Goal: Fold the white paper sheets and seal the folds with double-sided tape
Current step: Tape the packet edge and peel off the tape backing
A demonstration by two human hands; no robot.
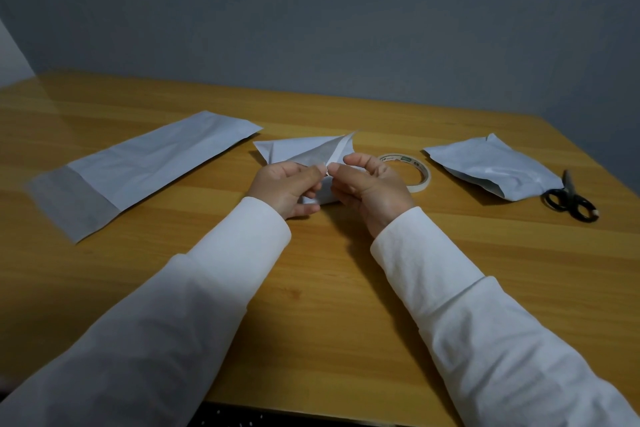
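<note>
Head view: peeling the tape liner on the half-folded sheet

Head view shows us at the middle of the desk (311,288), working on the folded paper sheet (298,151). Our left hand (287,189) pinches the raised flap, while our right hand (369,186) has thumb and forefinger closed on what looks like a thin white strip (341,149) along the flap's edge, probably the tape liner; we cannot tell for certain. To do this well, we judge we should hold the flap taut with the left fingers, draw the strip back low and slowly along the fold so the paper does not tear, then press the flap down from the crease outward.

This sheet is white, thin and sharply creased, one pointed flap standing up toward the desk's far edge. A long flat sheet (138,170) lies toward the left edge; a finished, slightly puffed one (491,167) sits toward the right edge, beside the scissors (569,199). Our tape roll (410,172) lies just beyond the right hand.
</note>
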